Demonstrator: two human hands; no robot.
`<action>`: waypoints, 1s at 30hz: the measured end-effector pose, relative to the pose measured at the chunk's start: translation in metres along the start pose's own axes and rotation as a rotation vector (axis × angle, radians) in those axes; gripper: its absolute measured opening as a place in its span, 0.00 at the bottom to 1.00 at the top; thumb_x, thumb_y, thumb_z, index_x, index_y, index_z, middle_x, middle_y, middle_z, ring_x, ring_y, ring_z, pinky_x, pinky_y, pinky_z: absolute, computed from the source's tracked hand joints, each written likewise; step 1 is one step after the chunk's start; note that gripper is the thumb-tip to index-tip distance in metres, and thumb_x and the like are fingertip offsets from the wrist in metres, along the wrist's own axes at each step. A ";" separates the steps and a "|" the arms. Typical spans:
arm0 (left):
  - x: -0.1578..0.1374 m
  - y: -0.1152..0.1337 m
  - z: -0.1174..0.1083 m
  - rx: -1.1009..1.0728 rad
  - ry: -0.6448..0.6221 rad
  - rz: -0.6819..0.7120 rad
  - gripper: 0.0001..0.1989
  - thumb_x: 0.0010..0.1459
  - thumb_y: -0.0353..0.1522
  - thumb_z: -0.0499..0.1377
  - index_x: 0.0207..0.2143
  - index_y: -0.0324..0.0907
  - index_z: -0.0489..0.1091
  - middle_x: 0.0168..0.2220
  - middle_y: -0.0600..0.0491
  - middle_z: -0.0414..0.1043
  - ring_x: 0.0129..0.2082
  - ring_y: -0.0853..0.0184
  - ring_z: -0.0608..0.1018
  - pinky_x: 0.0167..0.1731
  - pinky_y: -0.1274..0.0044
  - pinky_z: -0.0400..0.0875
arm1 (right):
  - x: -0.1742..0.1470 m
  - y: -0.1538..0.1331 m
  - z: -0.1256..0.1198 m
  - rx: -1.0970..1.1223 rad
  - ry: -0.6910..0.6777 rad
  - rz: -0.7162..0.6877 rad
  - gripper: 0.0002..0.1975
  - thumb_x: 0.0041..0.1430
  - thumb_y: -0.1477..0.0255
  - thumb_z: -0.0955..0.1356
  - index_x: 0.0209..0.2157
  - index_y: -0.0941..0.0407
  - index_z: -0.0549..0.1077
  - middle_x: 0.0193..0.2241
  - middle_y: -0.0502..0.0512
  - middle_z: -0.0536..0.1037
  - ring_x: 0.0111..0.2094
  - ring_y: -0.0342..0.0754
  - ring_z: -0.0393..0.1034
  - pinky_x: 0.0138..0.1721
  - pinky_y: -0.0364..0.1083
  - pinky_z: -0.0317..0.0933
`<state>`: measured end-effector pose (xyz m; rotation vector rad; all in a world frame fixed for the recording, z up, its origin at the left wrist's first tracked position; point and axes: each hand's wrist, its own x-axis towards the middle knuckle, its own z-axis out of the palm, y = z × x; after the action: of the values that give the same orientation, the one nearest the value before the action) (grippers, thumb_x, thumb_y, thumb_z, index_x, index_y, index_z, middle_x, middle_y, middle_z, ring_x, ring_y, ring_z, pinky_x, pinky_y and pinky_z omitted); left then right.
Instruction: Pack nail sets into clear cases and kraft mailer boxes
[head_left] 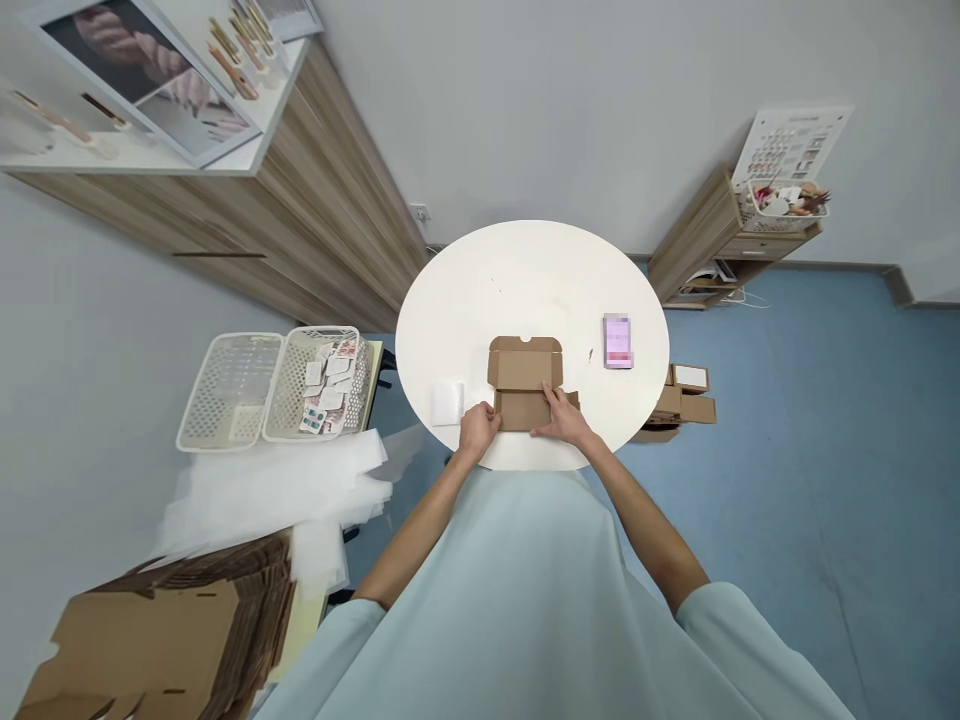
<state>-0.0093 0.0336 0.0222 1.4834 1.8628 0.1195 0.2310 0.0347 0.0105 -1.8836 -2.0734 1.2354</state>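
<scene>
A brown cardboard mailer box (529, 370), partly folded with its lid laid back, lies on the white oval table (457, 290) in front of me. My left hand (478, 430) is closed on the box's near left corner, fingertips at the side flap. Across the right end of the box reaches my right hand (564, 415), its thumb at the near edge and its fingers near the crease, gripping that side. A brown flap sticks out to the right beyond this hand. To the left of the box lies a small white packet (448, 403).
A pink-and-purple phone-like item (617, 342) lies on the table's right. At left are white baskets (274, 390), white wrapping sheets (277, 495) and stacked flat cardboard (150, 640). Small cartons (679, 400) stand right of the table. A wooden cabinet (337, 190) rises behind left.
</scene>
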 end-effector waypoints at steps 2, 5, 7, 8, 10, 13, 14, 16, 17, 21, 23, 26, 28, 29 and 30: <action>0.000 0.000 0.002 0.030 -0.006 0.011 0.04 0.66 0.30 0.58 0.37 0.43 0.72 0.36 0.50 0.80 0.37 0.62 0.80 0.36 0.74 0.69 | 0.001 0.001 0.002 0.006 0.004 -0.004 0.67 0.49 0.58 0.82 0.78 0.44 0.40 0.69 0.67 0.59 0.62 0.64 0.70 0.54 0.56 0.70; 0.002 0.004 0.005 0.122 0.018 0.034 0.05 0.66 0.28 0.56 0.38 0.41 0.72 0.38 0.47 0.79 0.39 0.59 0.79 0.38 0.72 0.68 | 0.002 0.001 0.005 0.006 0.018 0.001 0.64 0.51 0.58 0.81 0.78 0.44 0.40 0.69 0.66 0.59 0.62 0.64 0.70 0.54 0.56 0.70; 0.003 0.008 0.006 0.174 0.035 0.036 0.05 0.66 0.28 0.56 0.38 0.41 0.72 0.40 0.44 0.78 0.41 0.57 0.80 0.40 0.71 0.69 | -0.001 0.001 0.005 -0.012 0.044 0.021 0.62 0.53 0.57 0.80 0.77 0.45 0.42 0.70 0.66 0.58 0.61 0.64 0.70 0.53 0.56 0.71; 0.003 0.009 0.006 0.185 0.038 0.032 0.05 0.66 0.28 0.56 0.39 0.40 0.72 0.41 0.43 0.78 0.42 0.56 0.80 0.40 0.71 0.69 | -0.004 0.001 0.005 -0.015 0.067 0.027 0.60 0.54 0.57 0.79 0.77 0.46 0.44 0.71 0.66 0.57 0.61 0.64 0.70 0.53 0.56 0.71; 0.003 0.012 0.007 0.183 0.037 0.018 0.06 0.66 0.28 0.55 0.40 0.40 0.72 0.42 0.43 0.78 0.42 0.56 0.80 0.40 0.71 0.70 | -0.015 0.004 0.003 0.022 0.144 0.016 0.51 0.59 0.56 0.76 0.76 0.47 0.50 0.71 0.65 0.57 0.59 0.62 0.72 0.51 0.55 0.72; 0.002 0.012 0.009 0.179 0.048 0.017 0.08 0.68 0.28 0.53 0.43 0.39 0.73 0.43 0.41 0.78 0.43 0.55 0.80 0.41 0.70 0.70 | -0.034 0.014 -0.002 0.116 0.365 0.049 0.33 0.69 0.57 0.66 0.71 0.51 0.59 0.63 0.64 0.69 0.52 0.57 0.74 0.49 0.54 0.72; 0.001 0.012 0.010 0.189 0.055 0.023 0.09 0.68 0.29 0.53 0.43 0.39 0.73 0.43 0.41 0.78 0.44 0.54 0.80 0.42 0.70 0.71 | -0.040 0.019 -0.004 0.127 0.442 0.096 0.30 0.71 0.57 0.64 0.68 0.53 0.62 0.59 0.65 0.72 0.50 0.57 0.75 0.48 0.55 0.72; 0.001 0.012 0.012 0.224 0.065 0.027 0.12 0.70 0.30 0.51 0.44 0.38 0.74 0.44 0.39 0.78 0.45 0.53 0.80 0.43 0.68 0.71 | -0.047 0.028 -0.005 0.134 0.521 0.199 0.27 0.70 0.56 0.63 0.62 0.57 0.68 0.53 0.65 0.76 0.46 0.57 0.75 0.48 0.55 0.71; 0.002 0.013 0.013 0.243 0.063 0.020 0.13 0.70 0.31 0.51 0.44 0.37 0.75 0.44 0.38 0.78 0.45 0.52 0.80 0.43 0.68 0.72 | -0.048 0.032 -0.005 0.142 0.513 0.236 0.25 0.69 0.57 0.63 0.59 0.58 0.70 0.50 0.65 0.78 0.45 0.57 0.75 0.48 0.55 0.70; 0.005 0.017 0.012 0.314 0.037 -0.013 0.16 0.71 0.32 0.50 0.44 0.37 0.77 0.43 0.38 0.79 0.45 0.51 0.81 0.41 0.68 0.72 | -0.047 0.036 -0.001 0.187 0.409 0.283 0.15 0.68 0.61 0.63 0.43 0.56 0.74 0.39 0.60 0.82 0.42 0.57 0.78 0.46 0.52 0.69; 0.006 0.019 0.011 0.333 0.027 -0.008 0.16 0.71 0.31 0.49 0.43 0.38 0.78 0.42 0.38 0.80 0.45 0.51 0.81 0.40 0.68 0.72 | -0.046 0.032 0.000 0.196 0.414 0.278 0.13 0.69 0.62 0.62 0.39 0.54 0.73 0.36 0.59 0.83 0.42 0.57 0.79 0.44 0.51 0.69; 0.007 0.020 0.010 0.329 0.028 -0.012 0.16 0.70 0.30 0.50 0.42 0.38 0.78 0.42 0.39 0.80 0.44 0.51 0.81 0.39 0.69 0.71 | -0.046 0.022 0.000 0.207 0.430 0.247 0.12 0.69 0.62 0.62 0.40 0.53 0.73 0.35 0.58 0.83 0.41 0.56 0.80 0.42 0.49 0.68; 0.007 0.020 0.011 0.321 0.033 -0.018 0.15 0.69 0.29 0.51 0.42 0.38 0.79 0.41 0.39 0.80 0.44 0.52 0.81 0.39 0.69 0.71 | -0.046 0.013 -0.001 0.204 0.421 0.228 0.11 0.70 0.62 0.62 0.41 0.53 0.72 0.34 0.58 0.84 0.40 0.56 0.80 0.40 0.49 0.68; 0.007 0.020 0.011 0.320 0.034 -0.020 0.15 0.68 0.29 0.51 0.42 0.38 0.79 0.41 0.39 0.80 0.44 0.52 0.81 0.39 0.69 0.72 | -0.045 0.009 -0.001 0.199 0.413 0.221 0.11 0.71 0.62 0.62 0.41 0.53 0.72 0.35 0.58 0.84 0.40 0.56 0.81 0.40 0.49 0.68; 0.007 0.020 0.012 0.319 0.034 -0.020 0.15 0.68 0.29 0.51 0.42 0.38 0.79 0.41 0.39 0.80 0.44 0.52 0.81 0.39 0.69 0.72 | -0.044 0.005 -0.001 0.191 0.400 0.212 0.12 0.71 0.61 0.63 0.42 0.53 0.73 0.35 0.57 0.84 0.40 0.56 0.81 0.40 0.49 0.68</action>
<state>0.0137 0.0418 0.0205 1.6818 1.9922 -0.1705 0.2458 -0.0032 0.0279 -2.0903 -1.5350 0.9500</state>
